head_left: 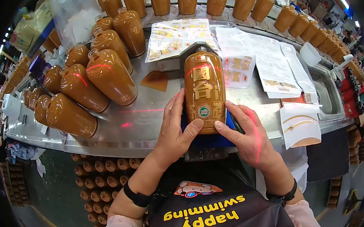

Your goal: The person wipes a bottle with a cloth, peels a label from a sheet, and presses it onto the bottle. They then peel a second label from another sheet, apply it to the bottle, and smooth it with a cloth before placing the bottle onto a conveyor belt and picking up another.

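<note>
A glossy brown bottle (204,72) with gold characters and a round green emblem lies in a dark cradle on the metal bench, its neck pointing away from me. My left hand (176,131) is closed around its lower left side, thumb on the front near the base. On the opposite side my right hand (248,136) grips it the same way, its thumb beside the emblem. A red laser line crosses the bottle's upper part, and red light also falls on my right hand. Blue material shows beneath the bottle's base.
Several brown bottles (111,76) stand at the left, and more line a conveyor (173,15) at the back. Sticker sheets (175,38) lie behind the cradle and white backing sheets (268,58) to the right. A sink (325,90) is at far right. Crated bottles (105,180) sit below.
</note>
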A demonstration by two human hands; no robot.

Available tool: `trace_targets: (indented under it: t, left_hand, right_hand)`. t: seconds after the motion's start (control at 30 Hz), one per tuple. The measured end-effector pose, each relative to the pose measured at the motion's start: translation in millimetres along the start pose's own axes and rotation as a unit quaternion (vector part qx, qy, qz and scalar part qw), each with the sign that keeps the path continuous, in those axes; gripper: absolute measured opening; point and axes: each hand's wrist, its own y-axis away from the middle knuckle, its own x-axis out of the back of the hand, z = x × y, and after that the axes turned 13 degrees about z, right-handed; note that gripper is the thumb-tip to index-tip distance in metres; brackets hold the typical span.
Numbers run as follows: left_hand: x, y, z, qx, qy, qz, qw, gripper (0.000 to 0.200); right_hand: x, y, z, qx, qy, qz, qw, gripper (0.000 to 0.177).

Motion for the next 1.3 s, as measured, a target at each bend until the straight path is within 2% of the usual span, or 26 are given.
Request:
trace_targets:
  t: [0.1,0.2,0.23,0.27,0.3,0.4,0.43,0.57,0.67,0.7,0.77,0.8,0.87,1.03,1.3]
  left_hand:
    - [-1.0,0.3,-2.8,0.002,0.02,0.0,1.0,0.086]
    - [-0.5,1.5,-3.8,0.004,0.028,0.013,1.0,0.086]
    - [-1.4,3.7,-3.7,0.009,0.037,0.024,0.999,0.086]
    - [-2.5,5.3,-3.4,0.014,0.045,0.034,0.998,0.086]
    - [-2.5,5.2,-1.1,0.009,0.024,0.03,0.999,0.086]
    - [-3.6,1.6,6.8,-0.002,-0.011,0.016,1.0,0.086]
    - [-3.7,2.2,6.6,0.003,-0.006,0.014,1.0,0.087]
    - [-8.4,5.5,2.7,0.017,0.04,0.046,0.998,0.086]
    - [0.6,14.2,11.5,-0.182,-0.134,0.108,0.968,0.071]
    - [-1.0,14.8,18.2,-0.24,-0.171,0.087,0.952,0.064]
    - [-7.3,22.6,32.7,-0.345,-0.241,0.043,0.906,0.052]
    - [-7.4,25.8,31.3,-0.333,-0.242,0.053,0.91,0.048]
    - [-6.6,32.0,23.4,-0.312,-0.249,0.072,0.914,0.042]
    - [-4.9,47.4,9.4,-0.256,-0.188,0.111,0.942,0.042]
    - [0.0,54.9,-2.9,-0.226,-0.168,0.101,0.954,0.045]
  right_hand:
    - [2.8,-2.7,0.1,0.015,-0.004,0.005,1.0,0.061]
    - [5.6,-2.9,-1.6,-0.075,-0.023,0.071,0.994,0.053]
    - [9.0,-4.3,-7.7,-0.192,-0.116,0.103,0.969,0.048]
    - [13.2,-7.8,-16.7,-0.306,-0.206,0.134,0.92,0.044]
    - [12.5,-21.9,-20.4,-0.268,-0.171,0.166,0.933,0.035]
    - [-5.7,-38.1,-31.0,-0.347,-0.242,0.108,0.9,0.03]
    - [-13.1,-34.9,-28.8,-0.337,-0.234,0.107,0.906,0.027]
    - [-19.9,0.3,-9.1,-0.394,-0.233,0.132,0.879,0.026]
    - [-14.3,2.0,-12.0,-0.436,-0.311,0.202,0.82,0.026]
    - [-11.9,-4.6,-17.6,-0.438,-0.311,0.208,0.818,0.025]
    - [-16.3,-13.6,-23.3,-0.408,-0.288,0.174,0.848,0.025]
    - [-17.5,-18.4,-22.9,-0.387,-0.279,0.158,0.865,0.025]
    - [-23.3,-15.0,-18.5,-0.398,-0.27,0.152,0.863,0.025]
    - [-27.1,-3.1,-14.8,-0.408,-0.3,0.154,0.849,0.027]
    - [-23.1,3.3,-9.8,-0.433,-0.328,0.148,0.827,0.026]
